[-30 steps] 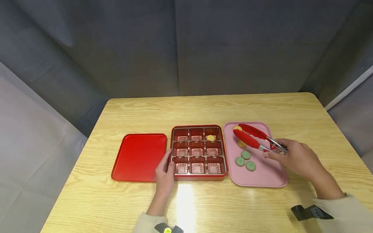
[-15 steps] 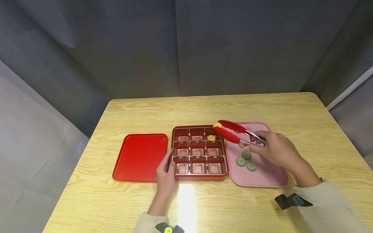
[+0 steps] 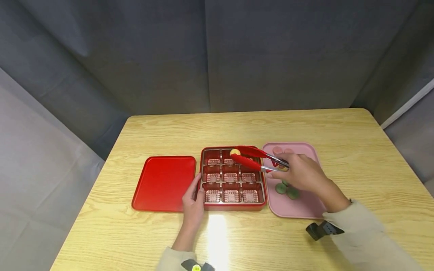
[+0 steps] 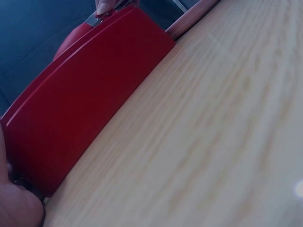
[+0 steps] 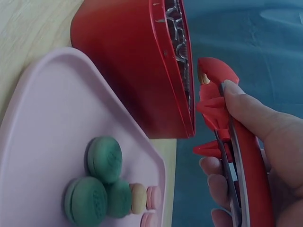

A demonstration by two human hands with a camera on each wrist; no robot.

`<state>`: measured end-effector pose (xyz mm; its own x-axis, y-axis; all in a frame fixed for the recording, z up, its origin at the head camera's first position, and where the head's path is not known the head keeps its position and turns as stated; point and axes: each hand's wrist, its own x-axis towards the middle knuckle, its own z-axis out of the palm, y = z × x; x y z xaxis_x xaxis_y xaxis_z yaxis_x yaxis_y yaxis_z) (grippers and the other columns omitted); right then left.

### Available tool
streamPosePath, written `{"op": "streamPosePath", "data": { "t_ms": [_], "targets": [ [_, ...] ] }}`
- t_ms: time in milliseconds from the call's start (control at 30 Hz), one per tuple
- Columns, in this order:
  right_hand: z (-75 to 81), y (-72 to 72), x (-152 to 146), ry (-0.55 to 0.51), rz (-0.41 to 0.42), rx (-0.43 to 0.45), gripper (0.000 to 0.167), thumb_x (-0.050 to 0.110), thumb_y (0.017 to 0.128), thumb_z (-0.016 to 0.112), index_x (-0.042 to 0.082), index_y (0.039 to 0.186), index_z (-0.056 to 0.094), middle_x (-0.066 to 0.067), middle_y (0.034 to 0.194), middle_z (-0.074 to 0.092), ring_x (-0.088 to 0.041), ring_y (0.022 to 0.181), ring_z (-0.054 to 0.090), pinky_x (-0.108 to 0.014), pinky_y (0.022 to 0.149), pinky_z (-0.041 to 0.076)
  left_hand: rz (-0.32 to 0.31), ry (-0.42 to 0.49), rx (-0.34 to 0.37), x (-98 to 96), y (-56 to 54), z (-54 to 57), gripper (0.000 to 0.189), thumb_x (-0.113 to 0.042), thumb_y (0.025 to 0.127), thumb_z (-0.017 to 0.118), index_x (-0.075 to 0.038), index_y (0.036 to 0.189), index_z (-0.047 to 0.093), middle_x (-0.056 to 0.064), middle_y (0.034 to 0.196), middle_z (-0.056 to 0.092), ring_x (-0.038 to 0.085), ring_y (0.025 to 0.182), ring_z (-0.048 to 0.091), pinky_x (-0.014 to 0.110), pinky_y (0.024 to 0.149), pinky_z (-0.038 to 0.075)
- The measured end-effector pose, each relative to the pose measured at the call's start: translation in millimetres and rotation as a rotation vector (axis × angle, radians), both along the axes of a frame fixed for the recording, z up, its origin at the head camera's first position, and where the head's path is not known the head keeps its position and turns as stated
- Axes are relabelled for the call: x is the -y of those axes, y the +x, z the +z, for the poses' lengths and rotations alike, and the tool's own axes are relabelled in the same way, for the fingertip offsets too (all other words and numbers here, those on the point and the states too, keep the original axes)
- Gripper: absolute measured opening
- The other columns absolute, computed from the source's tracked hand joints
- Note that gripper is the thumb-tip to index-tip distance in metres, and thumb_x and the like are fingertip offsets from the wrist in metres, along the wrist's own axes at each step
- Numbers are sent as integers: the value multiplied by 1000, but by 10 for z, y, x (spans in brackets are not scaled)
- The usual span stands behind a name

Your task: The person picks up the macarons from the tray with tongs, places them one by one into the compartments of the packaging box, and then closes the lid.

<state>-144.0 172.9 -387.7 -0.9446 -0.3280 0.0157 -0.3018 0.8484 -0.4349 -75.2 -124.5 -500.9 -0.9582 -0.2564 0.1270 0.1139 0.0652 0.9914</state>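
My right hand (image 3: pixel 301 171) grips a pair of red-tipped metal tongs (image 3: pixel 249 162). Between the tong heads is a yellow macaron (image 3: pixel 235 152), over the back middle compartment of a red box (image 3: pixel 234 206) with a clear divided insert. The tongs cover the back right compartment in the head view. My left hand (image 3: pixel 193 207) rests against the box's left side with fingers extended, its thumb near the front left corner. Right of the box, a pink tray (image 3: pixel 295 212) bears several green macarons (image 5: pixel 105 158), pink macarons (image 5: pixel 154 197) and a yellow one (image 5: pixel 138 198), partly under my right hand.
A flat red square lid or tray (image 3: pixel 164 184) lies left of the box, close to my left hand. Everything stands on a wooden table (image 3: pixel 135 241), with a dark grey curtain (image 3: pixel 210 56) behind its far edge.
My right hand has moved left from the pink tray, carrying the yellow macaron in the tongs across to the back middle of the box. My left hand stays on the box.
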Motion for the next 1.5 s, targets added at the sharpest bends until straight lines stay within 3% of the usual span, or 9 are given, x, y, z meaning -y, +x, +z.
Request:
{"op": "streamPosePath", "data": {
  "t_ms": [200,400,567,800,967,1100,1200,1300,1500],
  "targets": [
    [-41,-13,67,20,-16,44,86,52,69,77,2,134,50,-15,96,59,-16,55,39,-26,50,30,-4,10,-1,-4,12,-21,48,3,92,46,-14,137,50,8,141,47,25,126,47,18,97,43],
    [-89,-28,67,26,-18,57,81,52,68,78,2,127,55,-8,81,46,-18,56,41,-28,49,30,-11,7,5,-6,11,-21,48,2,92,45,-15,137,50,7,141,47,22,128,45,23,101,41],
    [-102,-33,69,27,-32,75,71,54,68,77,4,114,58,-8,84,47,-18,56,42,-28,48,31,-4,-1,7,-12,6,-21,48,2,92,46,-15,137,50,7,141,48,22,127,46,20,99,42],
    [-90,-17,61,22,-24,66,88,55,67,77,-1,130,51,-15,104,55,-19,58,43,-28,50,32,-13,5,13,-21,5,-13,48,1,93,45,-15,138,49,7,142,47,22,129,44,23,102,40],
    [-85,-25,51,21,-14,53,89,50,68,78,1,136,48,-19,113,58,-18,60,45,-27,53,34,-10,2,20,-5,12,-8,48,1,93,46,-16,137,50,7,142,47,22,129,44,27,103,39],
    [-71,-37,18,10,-11,43,85,45,71,79,5,139,46,-16,105,62,-18,62,47,-27,54,36,-7,-12,4,1,8,-3,48,1,93,46,-15,138,50,7,141,47,21,129,44,25,103,39],
    [-67,-41,-28,5,-10,23,78,40,73,79,8,137,50,-8,83,58,-17,62,47,-28,55,36,-11,-12,-7,3,-2,-10,48,1,93,46,-15,138,49,8,142,47,21,129,44,23,102,39],
    [-59,-36,-88,3,-8,13,69,38,74,78,7,132,56,-2,72,53,-16,61,46,-28,52,34,-19,-2,-13,4,-9,-17,48,2,93,45,-14,138,49,9,142,47,21,129,43,22,102,39],
    [-15,-41,-223,5,-37,39,64,46,75,75,10,125,60,1,67,51,-17,62,45,-28,49,31,-6,-8,4,9,2,-15,48,2,92,46,-15,137,50,7,141,47,20,129,44,21,101,39]
  ]
}}
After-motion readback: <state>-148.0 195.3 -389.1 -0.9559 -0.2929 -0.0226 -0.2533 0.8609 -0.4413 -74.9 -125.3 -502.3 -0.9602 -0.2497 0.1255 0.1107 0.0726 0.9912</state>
